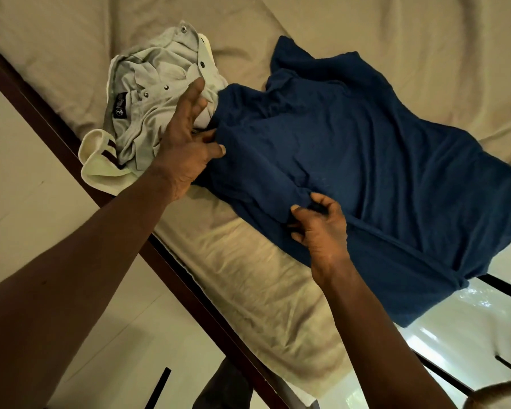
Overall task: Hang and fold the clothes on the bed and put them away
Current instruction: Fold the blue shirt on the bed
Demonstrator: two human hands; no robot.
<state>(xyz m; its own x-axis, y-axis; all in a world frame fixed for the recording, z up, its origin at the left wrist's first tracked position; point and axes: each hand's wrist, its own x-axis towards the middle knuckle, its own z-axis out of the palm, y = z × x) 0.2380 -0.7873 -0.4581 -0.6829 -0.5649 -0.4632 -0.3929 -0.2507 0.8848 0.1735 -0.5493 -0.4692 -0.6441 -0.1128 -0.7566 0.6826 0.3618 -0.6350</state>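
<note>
Beige bed (278, 276), left hand (180, 143) splayed, grip released, right hand (322, 228) grip pinching blue shirt (366, 143)

This is a bedroom in a home. A bed (396, 22) fills most of the view, its mattress covered by a creased beige sheet that is tucked down over the near edge. A dark wooden bed frame (174, 262) runs along that edge, slanting from the far left to the near right. Everyday clothes lie loose on the sheet: a crumpled grey shirt (154, 84) with press studs and a cream collar at the far left, and a blue shirt (366, 149) spread out just to its right, the two touching. Beside the bed, at the left and near right, is a pale, glossy tiled floor (27, 208) that throws back light.
</note>
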